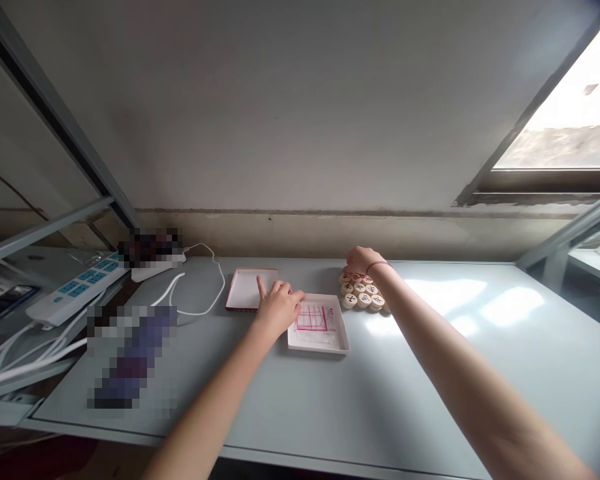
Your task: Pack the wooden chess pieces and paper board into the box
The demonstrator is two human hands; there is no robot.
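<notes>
Character-marked discs (363, 298) lie bunched in close rows towards the worktop's far edge, right of its middle, and the right hand (364, 260) is curled down over the back of them. Its fingertips are hidden behind the knuckles and the discs, so whether they are clamped on one does not show. The left hand (280, 303) has its thumb and fingers spread apart, the fingertips resting at the far left corner of a shallow white box (319, 343). This box sits near the middle of the worktop (290, 407), just left of and nearer than the discs; inside, its floor bears a pink-red grid of lines. Beyond the left hand, nearer the far edge, lies a second shallow tray (243, 288), pale within and reddish along its near outer side; the left hand partly covers its right end. A white cable (217, 300) loops left of that tray. Along the worktop's left edge runs a power strip (77, 288) with blue sockets, and a pixelated item (140, 357) lies towards the near left corner.
</notes>
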